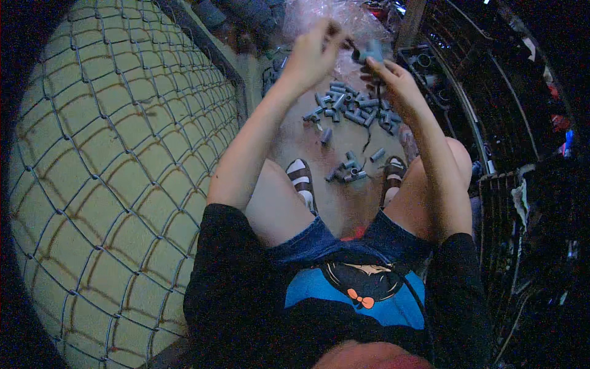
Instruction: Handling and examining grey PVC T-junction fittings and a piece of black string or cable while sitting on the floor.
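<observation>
My right hand (pixel 398 81) holds a grey plastic pipe tee (pixel 372 51) up in front of me, its fingers closed around the lower side. My left hand (pixel 314 54) is raised just left of the tee, fingers pinched and a little blurred. A thin dark strip (pixel 350 44) runs from those fingertips to the tee's open end; its material is unclear. Below both hands, a heap of similar grey pipe fittings (pixel 353 106) lies on the floor. A smaller group of fittings (pixel 350 171) rests between my feet.
Chain-link fencing (pixel 123 154) stands close along my left. Clear plastic bags (pixel 326 21) lie beyond the heap. Dark racks (pixel 485 104) and crates (pixel 424 61) line my right. A thin dark strand (pixel 367 138) lies on the floor between the fittings.
</observation>
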A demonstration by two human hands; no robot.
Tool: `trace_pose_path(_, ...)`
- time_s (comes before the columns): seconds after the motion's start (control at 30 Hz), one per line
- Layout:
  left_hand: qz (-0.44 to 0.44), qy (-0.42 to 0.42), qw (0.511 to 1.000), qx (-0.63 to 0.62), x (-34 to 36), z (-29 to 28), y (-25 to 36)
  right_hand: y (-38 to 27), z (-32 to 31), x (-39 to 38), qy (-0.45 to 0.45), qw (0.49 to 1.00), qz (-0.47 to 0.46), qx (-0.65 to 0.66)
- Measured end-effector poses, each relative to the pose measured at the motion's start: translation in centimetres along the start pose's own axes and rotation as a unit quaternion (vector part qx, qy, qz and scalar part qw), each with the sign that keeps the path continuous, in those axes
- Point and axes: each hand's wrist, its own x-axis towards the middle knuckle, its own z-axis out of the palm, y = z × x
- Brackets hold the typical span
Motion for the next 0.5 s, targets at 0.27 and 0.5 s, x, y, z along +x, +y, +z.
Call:
trace_pose_path(0.27,0.088,0.057,0.989,-0.1,3.0,-6.2,0.1,3.9,0.7,0.5,-0.011,0.928,-0.198,-0.317)
trace_pose_path(0.5,0.131,0.205,0.958,-0.15,3.1,-10.0,3.4,13.4,3.0,0.2,-0.165,0.801,-0.108,-0.565)
